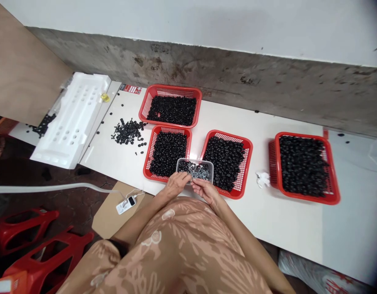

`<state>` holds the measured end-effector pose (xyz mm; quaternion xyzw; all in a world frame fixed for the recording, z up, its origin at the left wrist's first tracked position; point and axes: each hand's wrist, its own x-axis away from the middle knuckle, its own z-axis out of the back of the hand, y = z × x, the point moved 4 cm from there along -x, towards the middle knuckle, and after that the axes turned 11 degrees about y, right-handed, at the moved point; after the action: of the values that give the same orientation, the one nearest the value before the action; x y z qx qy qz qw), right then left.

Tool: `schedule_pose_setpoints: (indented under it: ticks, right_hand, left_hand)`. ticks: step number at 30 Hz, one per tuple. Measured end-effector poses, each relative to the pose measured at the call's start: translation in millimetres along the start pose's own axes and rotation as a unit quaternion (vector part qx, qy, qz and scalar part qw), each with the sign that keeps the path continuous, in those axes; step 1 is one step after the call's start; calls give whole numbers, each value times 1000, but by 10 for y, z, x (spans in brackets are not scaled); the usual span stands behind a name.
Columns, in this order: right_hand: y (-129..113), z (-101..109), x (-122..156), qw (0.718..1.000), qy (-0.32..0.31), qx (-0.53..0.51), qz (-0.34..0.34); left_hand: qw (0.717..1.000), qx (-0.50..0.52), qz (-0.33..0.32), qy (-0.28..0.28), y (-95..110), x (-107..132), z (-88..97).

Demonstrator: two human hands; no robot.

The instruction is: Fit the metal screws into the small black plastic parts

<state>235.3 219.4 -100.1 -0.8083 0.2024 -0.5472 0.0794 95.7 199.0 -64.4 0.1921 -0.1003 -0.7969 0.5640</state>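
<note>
Both my hands meet at the near edge of a white table (286, 228), just in front of a small clear plastic tub (195, 168) holding small silvery parts. My left hand (176, 183) has its fingers curled and pinched together at the tub's near rim. My right hand (205, 190) is also pinched, fingertips toward the left hand; what either holds is too small to make out. The tub rests between two red baskets (151, 157) (245, 167) filled with small black ring-shaped parts.
Two more red baskets of black parts sit at the back (170, 90) and at the right (333, 171). A loose pile of black parts (128, 131) lies left, beside a white foam tray (70, 122). Crumpled white scrap (263, 179) lies on the table. Red stools (38, 249) stand on the floor at the left.
</note>
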Motion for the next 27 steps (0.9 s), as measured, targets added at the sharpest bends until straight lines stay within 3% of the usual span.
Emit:
schedule_pose_setpoints:
  ticks: [5,8,11,13,16,19,21,23,27]
  right_hand:
    - [26,4,-25,1000,6,0,11]
    - [31,13,-49,998,21,20,58]
    - [-18,10,-45,986,27,63,152]
    - [-65,0,-22,970,25,106,217]
    - [-127,-14,18,945,30,166,279]
    - [-155,-20,38,935,44,187,299]
    - [-147,-22,33,942,50,166,287]
    - [-119,-21,12,959,53,119,251]
    - [-57,-29,-33,985,53,35,158]
  left_hand:
    - [1000,8,16,1,8,0,39]
    - [995,61,75,-2,40,15,56]
    - [974,149,171,-12,32,28,42]
    - [941,238,240,-21,10,27,-8]
    - [863,387,323,-35,-18,12,-136]
    - [786,484,380,-53,-34,8,-261]
    - [762,509,396,-58,-40,11,-295]
    - [768,500,397,-56,-49,14,-280]
    - [821,430,373,-51,-42,-1,-157]
